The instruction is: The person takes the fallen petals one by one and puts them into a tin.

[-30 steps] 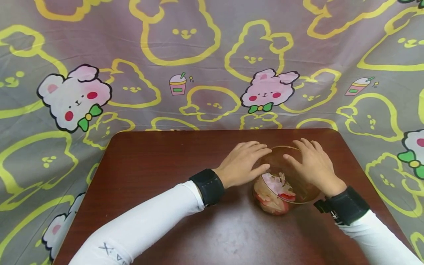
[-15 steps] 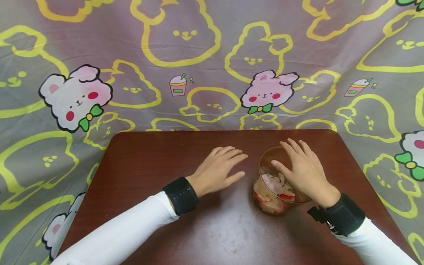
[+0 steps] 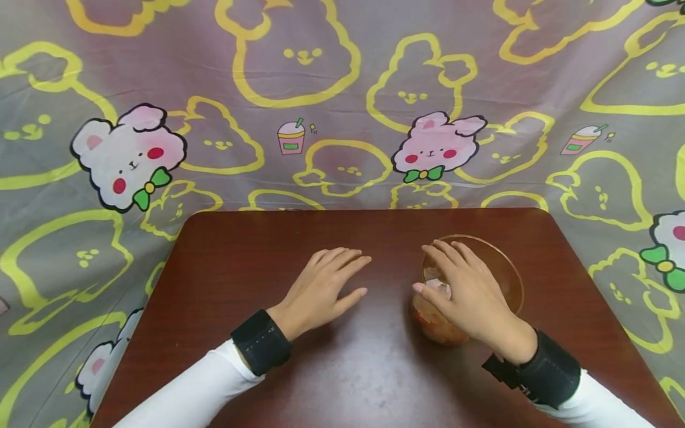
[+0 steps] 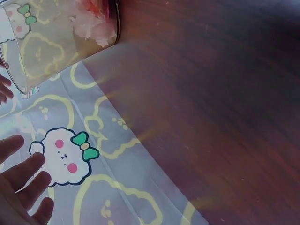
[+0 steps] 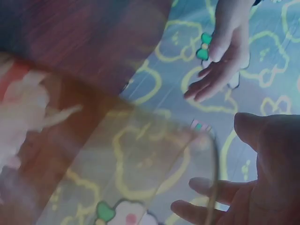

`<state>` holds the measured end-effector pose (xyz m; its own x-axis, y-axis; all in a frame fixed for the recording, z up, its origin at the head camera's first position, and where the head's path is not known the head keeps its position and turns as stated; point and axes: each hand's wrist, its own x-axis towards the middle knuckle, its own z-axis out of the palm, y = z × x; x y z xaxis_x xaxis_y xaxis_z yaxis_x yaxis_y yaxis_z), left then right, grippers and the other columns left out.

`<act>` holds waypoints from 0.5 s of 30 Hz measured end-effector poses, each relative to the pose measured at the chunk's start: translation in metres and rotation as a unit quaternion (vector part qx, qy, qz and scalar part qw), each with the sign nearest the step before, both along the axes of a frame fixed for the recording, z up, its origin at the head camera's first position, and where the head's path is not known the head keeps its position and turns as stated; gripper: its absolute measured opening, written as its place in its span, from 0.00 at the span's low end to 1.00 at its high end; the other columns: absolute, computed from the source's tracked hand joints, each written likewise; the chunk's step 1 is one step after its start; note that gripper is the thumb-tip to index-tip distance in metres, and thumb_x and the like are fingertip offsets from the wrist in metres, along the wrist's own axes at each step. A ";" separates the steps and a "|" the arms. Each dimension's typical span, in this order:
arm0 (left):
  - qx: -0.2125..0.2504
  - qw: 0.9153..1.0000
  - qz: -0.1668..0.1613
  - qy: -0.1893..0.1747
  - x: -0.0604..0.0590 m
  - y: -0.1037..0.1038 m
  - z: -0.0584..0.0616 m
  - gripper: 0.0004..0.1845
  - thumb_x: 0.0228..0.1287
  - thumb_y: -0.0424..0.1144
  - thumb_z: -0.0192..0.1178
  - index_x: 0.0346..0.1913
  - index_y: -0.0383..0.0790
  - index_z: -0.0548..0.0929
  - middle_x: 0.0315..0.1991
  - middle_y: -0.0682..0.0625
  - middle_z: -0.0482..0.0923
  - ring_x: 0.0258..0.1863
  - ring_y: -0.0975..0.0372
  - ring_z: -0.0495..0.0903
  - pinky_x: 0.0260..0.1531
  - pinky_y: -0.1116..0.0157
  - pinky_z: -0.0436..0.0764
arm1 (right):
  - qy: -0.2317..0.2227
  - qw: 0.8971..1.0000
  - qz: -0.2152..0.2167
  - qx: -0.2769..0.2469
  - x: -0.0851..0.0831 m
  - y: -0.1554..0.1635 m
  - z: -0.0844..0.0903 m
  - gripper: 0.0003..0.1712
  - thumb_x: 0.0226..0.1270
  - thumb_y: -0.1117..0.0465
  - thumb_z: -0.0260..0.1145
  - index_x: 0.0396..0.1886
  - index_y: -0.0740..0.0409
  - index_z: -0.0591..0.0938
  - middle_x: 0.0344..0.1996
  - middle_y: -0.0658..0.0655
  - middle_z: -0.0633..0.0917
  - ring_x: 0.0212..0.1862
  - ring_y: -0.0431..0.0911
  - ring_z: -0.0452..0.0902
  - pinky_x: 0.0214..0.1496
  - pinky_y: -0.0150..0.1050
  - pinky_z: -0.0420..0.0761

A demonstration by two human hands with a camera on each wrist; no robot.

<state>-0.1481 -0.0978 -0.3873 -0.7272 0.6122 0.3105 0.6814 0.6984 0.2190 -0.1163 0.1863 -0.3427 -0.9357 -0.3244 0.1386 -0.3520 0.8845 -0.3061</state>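
A clear, amber-tinted round container (image 3: pixel 505 264) with a wide rim stands on the right half of the table. Inside it lie crumpled pale pink and red pieces (image 4: pixel 93 21) that look like petals or artificial flowers. My right hand (image 3: pixel 473 297) hovers over the near side of the container, fingers extended and spread; it hides part of the contents. In the right wrist view the fingers are close to the rim, and I cannot tell whether they touch it. My left hand (image 3: pixel 321 291) is held over the table left of the container, fingers loosely straight, holding nothing.
The dark brown wooden table (image 3: pixel 257 249) has rounded far corners. Behind and beside it hangs a grey cloth (image 3: pixel 332 71) printed with yellow outlines and cartoon bunnies. Black bands (image 3: pixel 262 342) sit on both wrists.
My left hand has moved away from the container, leftward and nearer. The right hand has shifted left and slightly nearer, across the container. The container itself stays in place.
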 end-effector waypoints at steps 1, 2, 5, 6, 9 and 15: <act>0.000 1.000 0.003 -0.003 0.002 -0.003 -0.001 0.29 0.69 0.54 0.61 0.70 0.48 0.75 0.67 0.48 0.76 0.67 0.54 0.73 0.67 0.51 0.70 | 0.002 1.000 0.004 -0.002 0.002 -0.003 0.000 0.40 0.67 0.40 0.66 0.73 0.53 0.71 0.72 0.62 0.72 0.74 0.63 0.62 0.73 0.64 0.63; 0.000 1.000 0.006 -0.006 0.004 -0.005 -0.002 0.30 0.69 0.54 0.62 0.70 0.48 0.75 0.67 0.48 0.76 0.67 0.54 0.73 0.66 0.50 0.70 | 0.004 1.000 0.008 -0.003 0.004 -0.005 0.000 0.40 0.67 0.39 0.66 0.73 0.52 0.71 0.73 0.62 0.72 0.74 0.63 0.62 0.73 0.64 0.63; -0.003 1.000 0.013 -0.011 0.011 -0.012 -0.002 0.30 0.69 0.54 0.62 0.70 0.48 0.75 0.67 0.47 0.76 0.67 0.53 0.73 0.66 0.50 0.70 | 0.010 1.000 0.020 -0.001 0.011 -0.013 -0.001 0.40 0.66 0.39 0.67 0.73 0.51 0.72 0.73 0.61 0.72 0.74 0.64 0.63 0.73 0.63 0.63; -0.005 1.000 0.016 -0.013 0.012 -0.015 -0.001 0.30 0.69 0.55 0.62 0.70 0.48 0.75 0.67 0.47 0.76 0.67 0.53 0.73 0.66 0.49 0.70 | 0.014 1.000 0.024 0.000 0.014 -0.016 -0.001 0.40 0.66 0.38 0.67 0.73 0.51 0.72 0.73 0.61 0.72 0.74 0.64 0.63 0.74 0.62 0.63; -0.013 0.999 0.024 -0.019 0.016 -0.021 0.001 0.30 0.69 0.56 0.61 0.70 0.49 0.75 0.68 0.46 0.76 0.67 0.52 0.73 0.66 0.49 0.70 | 0.015 0.999 0.034 0.004 0.022 -0.025 -0.001 0.42 0.64 0.36 0.68 0.73 0.49 0.71 0.73 0.59 0.72 0.75 0.62 0.63 0.74 0.62 0.63; -0.030 0.997 0.046 -0.050 0.025 -0.033 0.004 0.32 0.68 0.56 0.62 0.71 0.50 0.74 0.71 0.46 0.73 0.70 0.50 0.70 0.67 0.46 0.68 | 0.008 0.998 0.059 0.014 0.040 -0.048 -0.005 0.43 0.63 0.32 0.67 0.74 0.42 0.71 0.74 0.53 0.72 0.76 0.58 0.62 0.70 0.67 0.66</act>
